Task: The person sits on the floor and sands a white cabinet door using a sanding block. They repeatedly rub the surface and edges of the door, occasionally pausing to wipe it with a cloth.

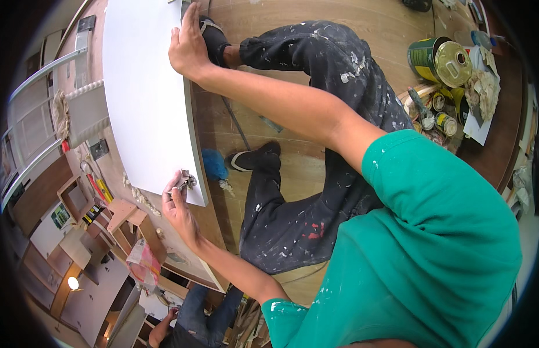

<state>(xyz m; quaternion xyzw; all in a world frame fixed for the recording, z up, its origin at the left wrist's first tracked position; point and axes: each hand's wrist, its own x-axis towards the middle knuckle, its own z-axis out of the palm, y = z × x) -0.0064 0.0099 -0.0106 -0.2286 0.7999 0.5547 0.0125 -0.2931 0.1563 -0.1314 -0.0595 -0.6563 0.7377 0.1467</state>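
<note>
A white panel (147, 100) lies before me on a wooden worktop. Near its lower right corner, my left hand (179, 200) pinches a metal hinge (187, 179) between thumb and fingers. Farther up the same panel, my right hand (189, 50) rests along the right edge, its fingers extended and its thumb on the white face. A small metal part (173, 1), cut off by the picture's top, lies beside those fingertips. What is under the right palm is hidden.
Paint cans (422, 59) and a brush (419, 103) stand at right. A blue plastic bag (215, 164) lies on the floor by my foot. At left are an aluminium ladder (47, 67) and wooden box frames (126, 217). Another person (195, 313) works at the bottom.
</note>
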